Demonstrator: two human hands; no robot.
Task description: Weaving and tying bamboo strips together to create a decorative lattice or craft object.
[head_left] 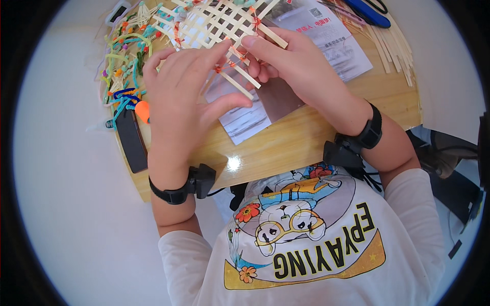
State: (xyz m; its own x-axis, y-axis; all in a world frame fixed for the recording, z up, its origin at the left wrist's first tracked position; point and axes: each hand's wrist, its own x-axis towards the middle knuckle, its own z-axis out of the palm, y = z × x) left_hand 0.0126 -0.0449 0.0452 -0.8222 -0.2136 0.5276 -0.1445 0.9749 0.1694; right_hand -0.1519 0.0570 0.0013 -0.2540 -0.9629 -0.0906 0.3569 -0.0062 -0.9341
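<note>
A lattice woven from pale wooden strips is held at the far middle of the table. Orange-red thread or wire ties bind several of its crossings along the near edge. My right hand pinches that near edge on its right side, thumb on top and fingers curled below. My left hand is at the lattice's near left side, its thumb stretched well apart from the other fingers. The left index fingertip is close to the orange ties; whether it touches them is unclear. The lattice's far end runs out of view.
Printed paper sheets lie under the lattice on the wooden table. A dark phone-like slab and a heap of colourful fuzzy stems are at left. Loose wooden strips and blue-handled scissors or pliers are at right.
</note>
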